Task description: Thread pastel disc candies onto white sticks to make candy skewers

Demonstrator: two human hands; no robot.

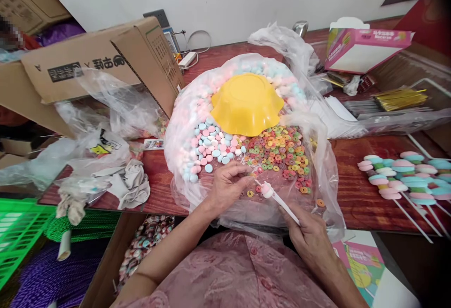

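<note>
My right hand (307, 237) grips a white stick (286, 207) with a pink sweet (267, 189) threaded on its tip. My left hand (227, 185) is curled just left of that tip, fingertips pinched on a small ring sweet (252, 174) I can barely make out. Both hands hover over an open clear plastic bag (327, 176) holding pink and blue disc sweets (211, 146) and colourful ring sweets (282, 150). An upturned yellow bowl (246, 103) sits on the heap.
Finished sweet skewers (405, 178) lie on the red table (355, 200) at right. A pink box (364, 47) stands at the back right, gold twist ties (400, 98) beside it. A cardboard carton (105, 63), crumpled bags and cloth gloves (132, 183) crowd the left. A green crate (17, 232) sits below.
</note>
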